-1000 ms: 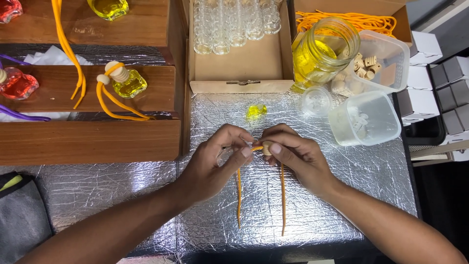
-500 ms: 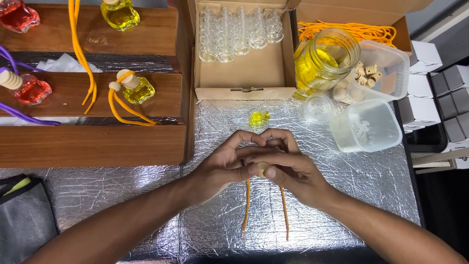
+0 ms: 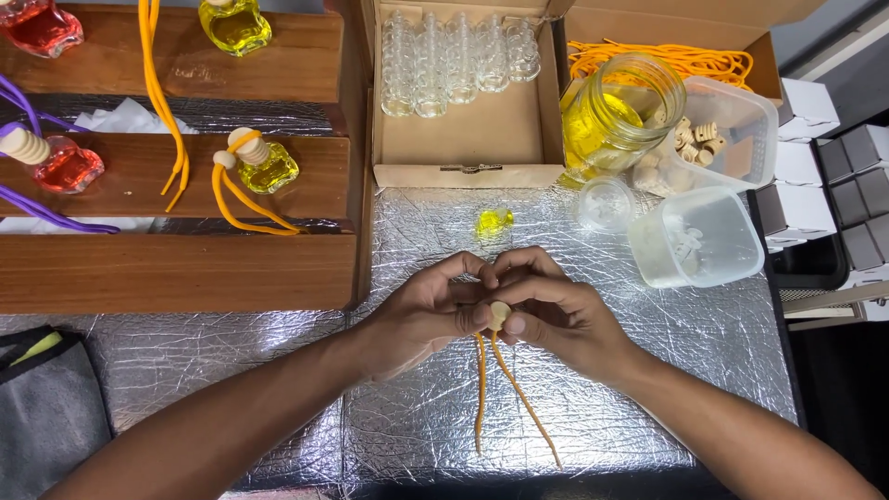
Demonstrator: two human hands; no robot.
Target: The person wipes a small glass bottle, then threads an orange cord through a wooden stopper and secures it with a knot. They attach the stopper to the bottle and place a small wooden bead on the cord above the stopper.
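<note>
A small pale wooden cap [image 3: 499,315] with two orange cord [image 3: 507,384] ends hanging below sits pinched between both hands over the foil-covered table [image 3: 704,370]; since a moment ago the cords have splayed apart. Just beyond lies a small yellow-filled bottle [image 3: 494,221], then a cardboard box of empty bottles [image 3: 458,56]. The left hand [image 3: 421,310] and right hand [image 3: 556,310] are closed on the cap.

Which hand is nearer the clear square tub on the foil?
Right. The right hand sits just left of and below the clear tub; the left hand is farther left, beyond the right.
</note>
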